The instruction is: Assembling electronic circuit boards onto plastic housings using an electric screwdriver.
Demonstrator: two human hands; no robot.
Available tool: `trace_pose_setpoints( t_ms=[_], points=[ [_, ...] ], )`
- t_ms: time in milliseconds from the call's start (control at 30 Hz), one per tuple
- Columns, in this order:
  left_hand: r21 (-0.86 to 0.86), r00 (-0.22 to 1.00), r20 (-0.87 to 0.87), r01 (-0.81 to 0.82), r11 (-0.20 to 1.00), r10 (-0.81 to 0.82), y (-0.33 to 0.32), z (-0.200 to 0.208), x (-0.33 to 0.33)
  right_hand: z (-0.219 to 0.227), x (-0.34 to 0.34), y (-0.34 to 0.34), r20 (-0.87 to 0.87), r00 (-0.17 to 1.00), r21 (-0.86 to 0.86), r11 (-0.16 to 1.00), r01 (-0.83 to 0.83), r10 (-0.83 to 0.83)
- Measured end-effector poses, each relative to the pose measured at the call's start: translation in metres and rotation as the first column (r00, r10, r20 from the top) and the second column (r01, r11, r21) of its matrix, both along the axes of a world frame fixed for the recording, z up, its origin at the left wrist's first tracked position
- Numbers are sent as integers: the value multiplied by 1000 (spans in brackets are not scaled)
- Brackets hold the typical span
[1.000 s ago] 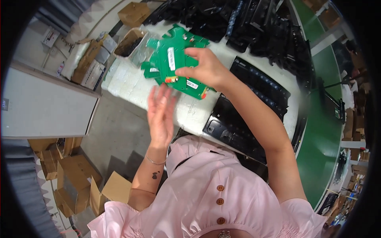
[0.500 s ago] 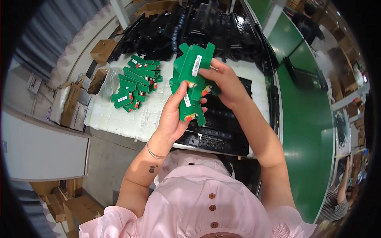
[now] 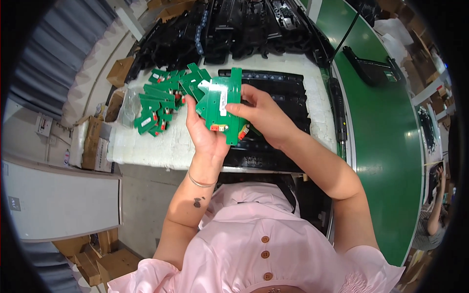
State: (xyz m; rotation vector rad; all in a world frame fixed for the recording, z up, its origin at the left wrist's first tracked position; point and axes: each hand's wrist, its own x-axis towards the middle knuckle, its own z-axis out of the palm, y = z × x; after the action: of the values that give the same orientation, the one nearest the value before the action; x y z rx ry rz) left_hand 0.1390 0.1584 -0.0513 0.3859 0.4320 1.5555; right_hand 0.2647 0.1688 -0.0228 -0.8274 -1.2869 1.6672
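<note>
- Held green boards [image 3: 214,106] hung above the white worktop [image 3: 139,155], between its middle and its near edge, caught between the left hand [image 3: 209,137] and the right hand [image 3: 267,116]
- Their uppermost piece pointed its long axis roughly from the near edge toward the far edge, with a white label [image 3: 223,100] along its face and a red-and-yellow connector [image 3: 219,128] toward its near end
- The held green boards lay to the left of the right hand and just ahead of the left palm; neither hand stood clearly nearer, with the two close together around them
- The right hand had its thumb over the uppermost face beside the label and its fingers curled at the right edge, in a pinch
- The left hand sat palm up below the near left side, its thumb raised clear of the uppermost piece; its fingers were hidden, so how firmly they gripped could not be told
- A loose pile of green boards [image 3: 155,102] spread toward the worktop's left edge, beyond the left thumb
- Black panels [image 3: 286,100] lay flat beneath the right hand, while black molded parts [image 3: 234,31] crowded the far edge
</note>
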Motion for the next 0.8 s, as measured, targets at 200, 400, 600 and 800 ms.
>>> trace_pose_setpoints(
  t_ms=[200,400,600,800],
  points=[
    [85,989,126,70,994,-81,-14,5,-4,-6,-3,-7,97,994,-56,997,-52,57],
    [183,961,217,134,974,-173,-29,11,-22,13,5,-8,-72,991,-104,987,-119,112],
    [145,976,196,66,987,-94,-28,8,-33,2,15,-6,186,973,-28,991,-133,136],
    [98,970,242,-16,995,-9,-31,-2,-44,12,11,-9,-33,993,-117,986,-117,113]
  ],
)
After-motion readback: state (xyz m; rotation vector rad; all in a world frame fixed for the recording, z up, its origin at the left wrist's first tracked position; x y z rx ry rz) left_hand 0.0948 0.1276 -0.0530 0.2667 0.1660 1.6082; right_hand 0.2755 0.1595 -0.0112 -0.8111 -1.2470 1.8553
